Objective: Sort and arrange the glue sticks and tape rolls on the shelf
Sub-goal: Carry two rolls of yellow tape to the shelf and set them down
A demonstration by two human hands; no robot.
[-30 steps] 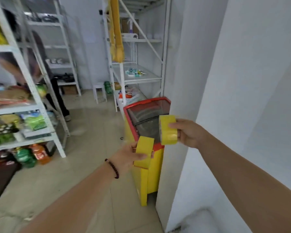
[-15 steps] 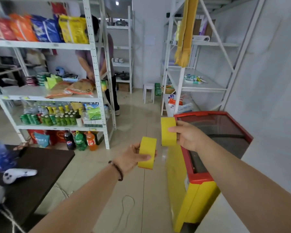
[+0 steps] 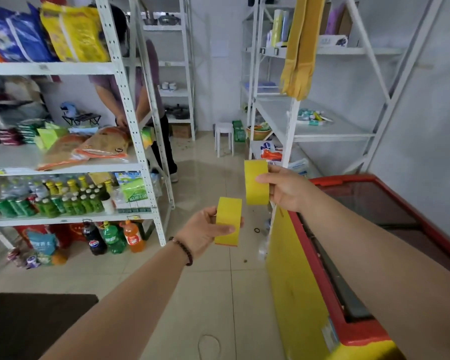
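Left hand (image 3: 203, 229) and right hand (image 3: 287, 188) each grip a yellow tape roll (image 3: 228, 221) (no readable label).

1. The two wide yellow tape rolls, one at centre (image 3: 228, 221) and one just above and right of it (image 3: 256, 182), have a smooth, matt face.
2. The white perforated metal shelving rack (image 3: 126, 100) at left looks painted, with a dull sheen.
3. The pale tiled floor (image 3: 205, 294) is glossy and reflective.
4. The red-rimmed yellow chest freezer (image 3: 296, 287) at lower right has smooth panels and a dark glass lid.
5. The green and orange plastic drink bottles (image 3: 115, 236) at lower left shine.
6. The long yellow rubber gloves (image 3: 296, 61) hanging at upper right look matt.
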